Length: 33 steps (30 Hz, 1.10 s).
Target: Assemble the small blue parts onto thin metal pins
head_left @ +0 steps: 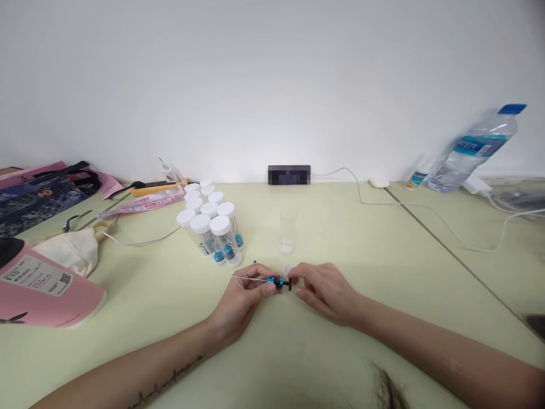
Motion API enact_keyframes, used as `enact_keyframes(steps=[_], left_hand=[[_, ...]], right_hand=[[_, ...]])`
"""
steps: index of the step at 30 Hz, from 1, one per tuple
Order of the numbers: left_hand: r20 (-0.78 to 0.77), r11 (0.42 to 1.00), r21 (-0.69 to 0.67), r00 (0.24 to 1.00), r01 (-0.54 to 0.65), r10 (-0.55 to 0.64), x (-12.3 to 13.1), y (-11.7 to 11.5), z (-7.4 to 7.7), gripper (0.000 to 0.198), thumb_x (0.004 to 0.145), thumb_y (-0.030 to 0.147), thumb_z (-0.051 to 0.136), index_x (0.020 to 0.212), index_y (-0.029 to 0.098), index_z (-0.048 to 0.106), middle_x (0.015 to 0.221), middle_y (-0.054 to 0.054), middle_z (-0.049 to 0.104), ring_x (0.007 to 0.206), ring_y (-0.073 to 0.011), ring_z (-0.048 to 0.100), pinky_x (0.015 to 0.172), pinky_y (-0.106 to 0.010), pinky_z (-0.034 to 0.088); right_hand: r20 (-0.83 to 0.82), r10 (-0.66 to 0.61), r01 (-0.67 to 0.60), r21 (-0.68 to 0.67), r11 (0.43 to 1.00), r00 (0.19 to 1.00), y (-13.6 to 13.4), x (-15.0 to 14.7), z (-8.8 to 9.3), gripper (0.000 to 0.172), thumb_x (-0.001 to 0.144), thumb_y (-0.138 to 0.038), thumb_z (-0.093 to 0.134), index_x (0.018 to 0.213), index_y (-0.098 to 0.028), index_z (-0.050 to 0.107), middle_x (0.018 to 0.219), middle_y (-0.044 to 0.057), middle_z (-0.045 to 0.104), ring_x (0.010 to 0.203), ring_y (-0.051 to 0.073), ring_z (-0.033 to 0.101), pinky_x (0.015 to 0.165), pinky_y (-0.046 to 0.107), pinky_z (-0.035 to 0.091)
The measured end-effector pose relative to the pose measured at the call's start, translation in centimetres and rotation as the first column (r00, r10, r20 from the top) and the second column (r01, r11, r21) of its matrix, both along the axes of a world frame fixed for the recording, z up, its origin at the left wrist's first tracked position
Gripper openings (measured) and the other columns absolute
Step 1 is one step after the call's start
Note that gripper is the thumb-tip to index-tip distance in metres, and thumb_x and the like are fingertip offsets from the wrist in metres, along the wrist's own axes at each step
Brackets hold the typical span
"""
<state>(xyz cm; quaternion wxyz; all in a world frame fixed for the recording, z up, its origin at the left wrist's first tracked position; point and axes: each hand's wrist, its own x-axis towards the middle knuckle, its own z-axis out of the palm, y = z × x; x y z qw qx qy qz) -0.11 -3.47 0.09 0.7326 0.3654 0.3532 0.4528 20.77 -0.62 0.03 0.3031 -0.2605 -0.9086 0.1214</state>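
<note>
My left hand (244, 298) pinches a small blue-and-black metal piece (279, 283), which has a thin pale rod pointing left and a black disc at its right end. My right hand (326, 289) is beside that disc, index finger and thumb curled with a gap between them; whether a fingertip touches the disc I cannot tell. Just behind the right fingertips is a white cap (289, 268), partly hidden. Beyond the hands stands a clear open tube (287, 232). To its left, several clear tubes with white caps (221, 225) stand grouped, with blue pieces inside.
A pink cup (51, 289) tilts at the left, near a cream cloth pouch (70, 250). Pink packaging (145, 203) lies behind. By the wall sits a small dark box (289, 175). A white cable (409, 203) runs right towards a water bottle (472, 150).
</note>
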Motion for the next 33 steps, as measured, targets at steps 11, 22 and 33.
enact_keyframes(steps=[11, 22, 33], left_hand=[[-0.01, 1.0, -0.011, 1.0, 0.001, -0.001, -0.02, -0.01, 0.1, 0.014, 0.072, 0.018, 0.072, 0.081, 0.014, 0.062, 0.078, -0.003, 0.067, 0.071, -0.0119, 0.061, 0.07, -0.023, 0.046], [0.007, 1.0, -0.017, 1.0, 0.0, 0.0, 0.06, 0.04, 0.14, 0.015, 0.071, 0.018, 0.072, 0.082, 0.014, 0.062, 0.078, -0.004, 0.068, 0.071, -0.0122, 0.062, 0.07, -0.024, 0.046], [0.015, 1.0, -0.025, 1.0, -0.009, 0.009, 0.09, 0.03, 0.21, 0.016, 0.07, 0.019, 0.073, 0.08, 0.014, 0.062, 0.076, -0.004, 0.068, 0.069, -0.0124, 0.062, 0.067, -0.023, 0.046]], right_hand=[[-0.066, 0.002, 0.0, 0.027, 1.0, 0.998, 0.21, 0.15, -0.31, 0.031, 0.098, -0.034, 0.028, 0.114, -0.017, 0.048, 0.084, 0.005, 0.069, 0.068, 0.014, 0.063, 0.065, 0.025, 0.044], [-0.062, 0.043, -0.043, 0.002, 0.999, 0.997, 0.27, 0.18, -0.12, 0.036, 0.099, -0.038, 0.024, 0.114, -0.017, 0.049, 0.082, 0.005, 0.067, 0.069, 0.014, 0.062, 0.064, 0.025, 0.044], [-0.048, 0.046, -0.046, -0.002, 0.999, 0.998, 0.23, 0.14, 0.04, 0.038, 0.099, -0.038, 0.022, 0.11, -0.016, 0.051, 0.08, 0.005, 0.066, 0.068, 0.014, 0.061, 0.063, 0.024, 0.044]])
